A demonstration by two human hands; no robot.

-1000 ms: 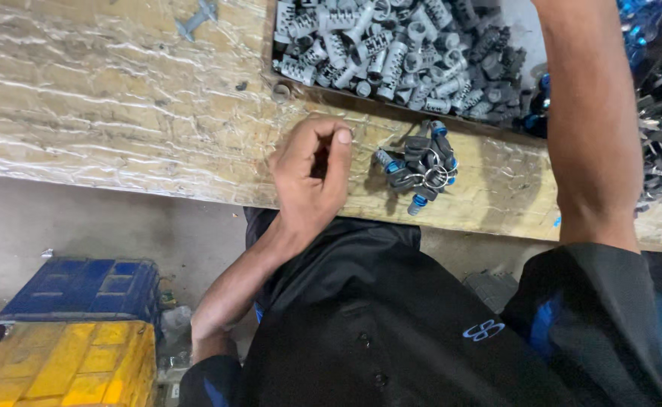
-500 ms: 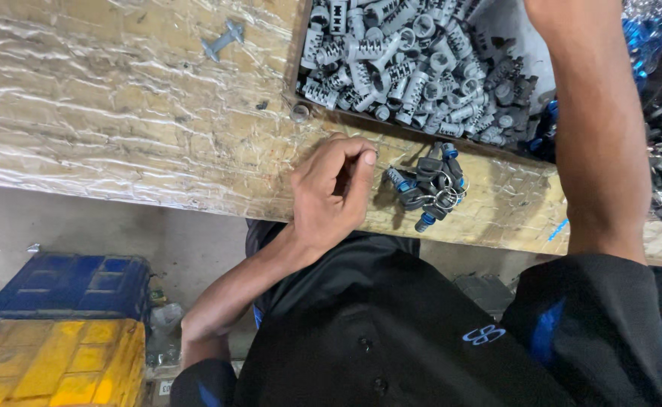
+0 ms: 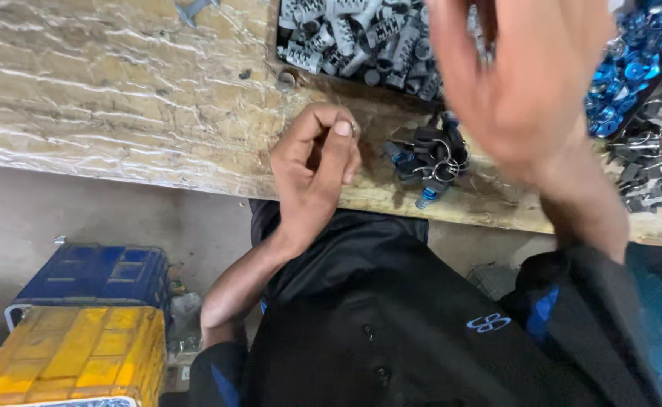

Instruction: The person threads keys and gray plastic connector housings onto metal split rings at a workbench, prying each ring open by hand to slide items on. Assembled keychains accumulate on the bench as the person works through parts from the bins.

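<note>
Left hand (image 3: 317,169) rests on the near edge of the wooden bench (image 3: 120,98), fingers curled in, thumb tip pressed against the forefinger. Pinch is narrow; a small glint shows at the thumb tip, too tiny to name, so cannot tell what, if anything, is held.

Right hand (image 3: 527,71) is raised above the bench, close to the camera and blurred, fingers spread loose and wide, palm showing nothing in it. It hangs over the tray edge, well apart from the left-hand pinch.

Just to the right of the left thumb, near but not touching: a small pile of dark clips with wire rings (image 3: 429,162), some with blue ends, lying on the bench. It sits between the two hands, below the right one.

Beyond the pinch, farther up the bench: a dark tray of grey plastic plugs (image 3: 361,38), heaped. A lone grey ring piece (image 3: 286,81) lies just outside the tray's near corner, above the left knuckles.

Far right of the grip: a heap of blue parts (image 3: 632,68), and beside it grey metal clips (image 3: 659,162).

Below the bench, left of the forearm: a blue crate (image 3: 93,275) with a yellow crate (image 3: 67,354) in front of it. The person wears a black shirt (image 3: 391,324).
</note>
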